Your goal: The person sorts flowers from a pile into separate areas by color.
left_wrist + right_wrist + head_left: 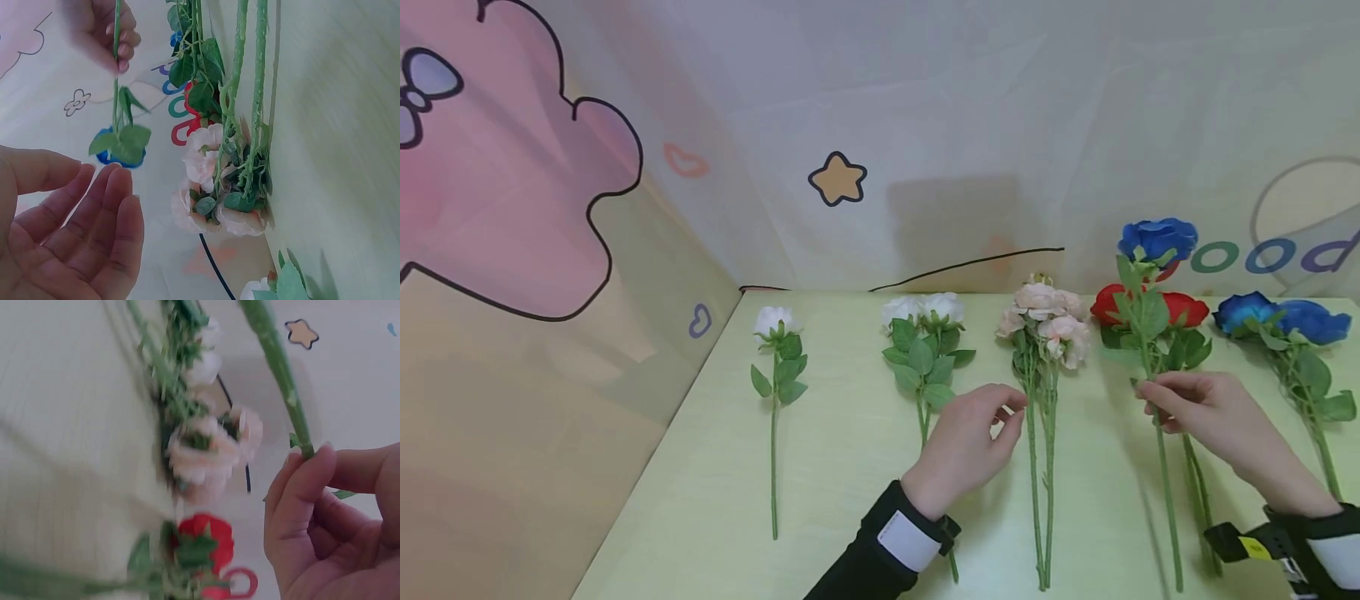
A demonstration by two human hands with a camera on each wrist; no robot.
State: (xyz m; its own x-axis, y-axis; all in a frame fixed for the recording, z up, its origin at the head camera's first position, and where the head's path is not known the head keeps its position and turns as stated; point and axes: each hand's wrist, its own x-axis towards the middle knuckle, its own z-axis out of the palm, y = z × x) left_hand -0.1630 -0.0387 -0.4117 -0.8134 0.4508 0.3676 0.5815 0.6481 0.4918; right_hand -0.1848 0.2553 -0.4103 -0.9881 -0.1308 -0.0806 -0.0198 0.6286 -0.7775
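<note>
My right hand (1213, 421) pinches the green stem of a blue rose (1159, 240) between thumb and fingertips, and the bloom stands upright above the table. Close up in the right wrist view, that stem (284, 381) passes between the thumb and forefinger. Behind it lie red roses (1185, 309), partly covered by its leaves. My left hand (973, 446) hovers, loosely curled and holding nothing, between white roses (943, 310) and a bunch of pale pink flowers (1063, 337). In the left wrist view, its thumb and fingers are apart from the pink blooms (203, 153).
A single white rose (775, 321) lies toward the left of the pale table (700, 517). More blue roses (1313, 322) lie at the far right. A printed backdrop (925, 108) rises along the table's back edge, just behind the flower heads.
</note>
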